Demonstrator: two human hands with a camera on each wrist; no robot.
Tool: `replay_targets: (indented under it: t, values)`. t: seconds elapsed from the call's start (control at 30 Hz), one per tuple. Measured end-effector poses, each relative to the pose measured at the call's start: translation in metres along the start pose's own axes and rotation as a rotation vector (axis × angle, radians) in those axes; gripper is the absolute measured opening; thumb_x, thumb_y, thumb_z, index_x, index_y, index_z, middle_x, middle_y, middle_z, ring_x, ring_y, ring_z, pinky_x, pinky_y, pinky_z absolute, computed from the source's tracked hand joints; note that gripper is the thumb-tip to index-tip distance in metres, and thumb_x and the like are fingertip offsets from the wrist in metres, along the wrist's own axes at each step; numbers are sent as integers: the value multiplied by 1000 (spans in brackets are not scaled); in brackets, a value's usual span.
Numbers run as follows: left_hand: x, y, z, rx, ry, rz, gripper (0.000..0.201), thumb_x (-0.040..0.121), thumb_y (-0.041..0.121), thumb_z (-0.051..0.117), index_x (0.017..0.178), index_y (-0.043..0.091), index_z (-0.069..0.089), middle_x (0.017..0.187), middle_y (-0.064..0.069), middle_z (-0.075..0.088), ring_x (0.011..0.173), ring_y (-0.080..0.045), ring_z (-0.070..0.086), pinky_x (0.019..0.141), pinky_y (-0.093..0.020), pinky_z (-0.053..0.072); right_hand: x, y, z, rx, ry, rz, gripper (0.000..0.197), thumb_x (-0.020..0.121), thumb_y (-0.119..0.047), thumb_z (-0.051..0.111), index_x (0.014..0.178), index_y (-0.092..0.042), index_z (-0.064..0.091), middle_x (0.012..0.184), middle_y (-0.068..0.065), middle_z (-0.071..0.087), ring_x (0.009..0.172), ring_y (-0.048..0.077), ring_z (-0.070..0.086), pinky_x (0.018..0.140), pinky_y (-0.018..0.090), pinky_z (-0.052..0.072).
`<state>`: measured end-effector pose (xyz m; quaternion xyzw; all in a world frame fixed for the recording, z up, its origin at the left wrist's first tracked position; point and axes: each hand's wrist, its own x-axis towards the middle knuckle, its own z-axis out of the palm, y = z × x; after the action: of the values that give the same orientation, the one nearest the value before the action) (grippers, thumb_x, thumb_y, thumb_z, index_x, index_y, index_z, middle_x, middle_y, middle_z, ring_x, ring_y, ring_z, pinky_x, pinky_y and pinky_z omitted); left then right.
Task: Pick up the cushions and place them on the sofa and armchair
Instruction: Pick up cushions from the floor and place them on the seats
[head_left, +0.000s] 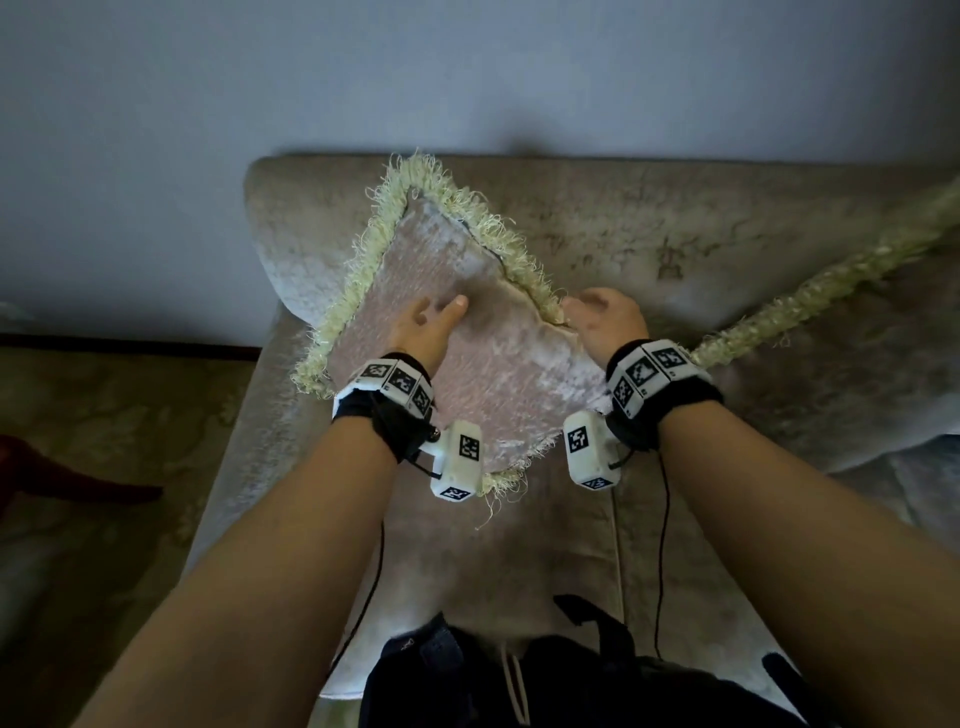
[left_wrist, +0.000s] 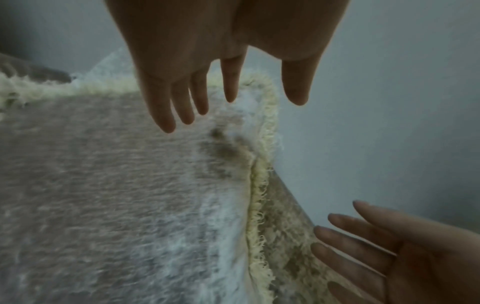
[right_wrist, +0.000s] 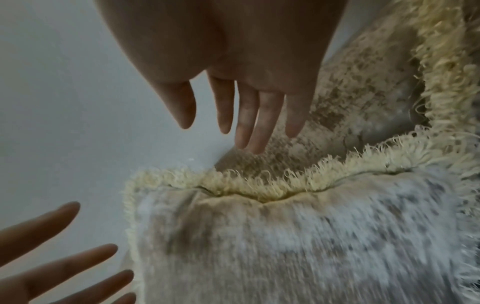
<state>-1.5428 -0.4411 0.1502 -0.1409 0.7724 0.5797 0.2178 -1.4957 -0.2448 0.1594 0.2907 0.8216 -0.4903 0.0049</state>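
A pinkish-grey velvet cushion (head_left: 509, 379) with a pale yellow fringe leans tilted against the back and left arm of the beige sofa (head_left: 675, 234). My left hand (head_left: 431, 322) lies over the cushion's face with straight, spread fingers and grips nothing. My right hand (head_left: 602, 322) is at the cushion's right fringed edge, fingers relaxed and empty. In the left wrist view the left hand (left_wrist: 228, 92) hovers above the cushion (left_wrist: 116, 195), with the right hand (left_wrist: 389, 257) beside it. In the right wrist view the right hand (right_wrist: 233, 123) reaches past the cushion (right_wrist: 285, 246), and the left hand (right_wrist: 52, 267) is at the lower left.
A second fringed cushion (head_left: 831, 291) lies on the sofa at the right, close to the first. A plain wall (head_left: 467, 78) stands behind. Patterned carpet (head_left: 104, 415) and a dark red object (head_left: 78, 478) are to the left. Dark clothing (head_left: 519, 675) fills the bottom edge.
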Motion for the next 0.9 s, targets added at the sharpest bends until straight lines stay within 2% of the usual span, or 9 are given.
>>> replay_targets:
  t: [0.13,0.27,0.33,0.4,0.5,0.6,0.67,0.83,0.9]
  values:
    - [-45,27,-5,59,7,86,66,102,46,64,156,16,44,160,-11,49,144,-32,51,120,-54,45,-34,-19,-24,54,-28,-57,30,94,-34,59,112,-12,65,115,5,68,105,23,64,93,38,50]
    - [-88,51,-15,107,38,144,61,101,47,65,152,17,50,152,-11,57,138,-30,56,119,-55,46,-70,-36,-47,95,-63,-107,30,94,-34,58,113,-12,66,113,4,69,104,23,65,97,43,51]
    - [-109,63,-19,117,57,191,59,101,45,65,150,15,52,150,-10,59,137,-29,58,118,-53,48,-84,-44,-57,122,-65,-145,23,94,-33,58,106,-15,67,107,2,70,100,22,67,94,40,52]
    - [-127,72,-20,113,62,229,56,102,44,65,148,13,55,149,-10,60,136,-28,59,117,-52,49,-98,-52,-68,140,-57,-181,16,95,-31,57,101,-18,65,96,-2,69,94,19,68,83,31,54]
    - [-149,82,-23,103,49,270,53,102,44,65,144,12,58,147,-9,62,137,-28,59,119,-55,47,-118,-63,-81,158,-49,-234,16,96,-30,57,100,-18,65,91,-6,68,89,16,68,75,24,53]
    - [-165,88,-29,100,37,292,47,102,43,64,139,14,60,124,-1,68,129,-25,63,118,-54,48,-138,-75,-90,157,-59,-282,14,96,-29,56,92,-19,64,91,-3,69,88,16,67,70,21,50]
    - [-175,90,-36,88,38,307,39,103,42,64,133,18,63,112,5,67,124,-22,64,118,-52,48,-151,-83,-92,163,-57,-311,14,96,-29,56,86,-21,63,93,0,70,89,17,68,73,22,51]
    - [-204,95,-69,47,75,380,43,101,42,67,135,14,66,114,2,70,119,-20,68,114,-49,52,-192,-108,-86,182,-37,-377,15,97,-27,56,97,-16,66,92,0,70,86,16,68,68,17,49]
    - [-216,96,-86,29,82,412,43,102,38,66,136,12,66,120,-2,72,115,-20,67,108,-43,53,-210,-121,-79,195,-27,-396,16,96,-26,57,99,-13,67,95,3,71,84,17,68,66,17,49]
